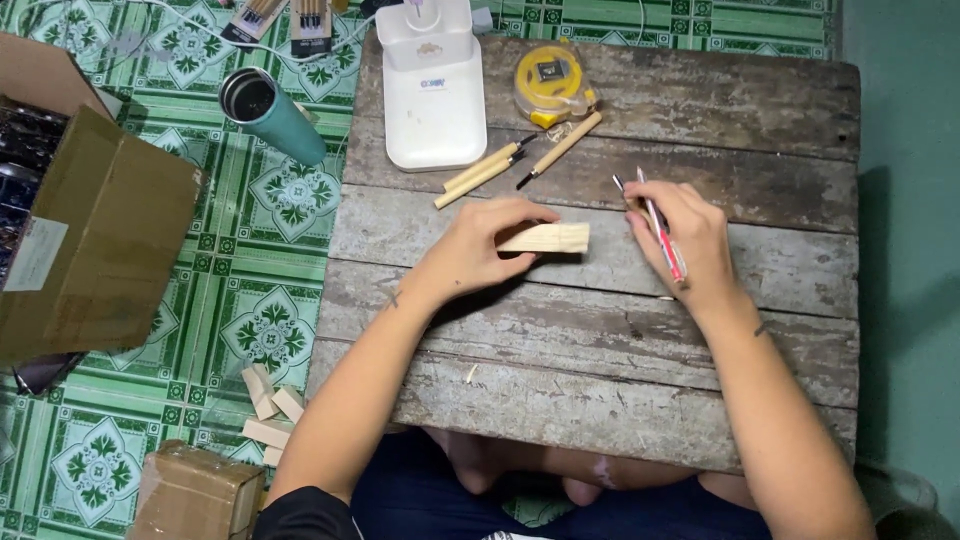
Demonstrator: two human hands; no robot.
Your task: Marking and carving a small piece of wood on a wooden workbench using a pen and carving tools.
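My left hand grips a small pale wooden block and holds it just above the weathered wooden table. To its right, my right hand holds a red and white pen, tip pointing away from me, a short gap from the block's right end. Three wooden-handled carving tools lie on the table beyond my hands.
A white plastic device and a yellow tape measure sit at the table's far edge. On the green patterned floor to the left are a teal tumbler, cardboard boxes, and several loose wood blocks.
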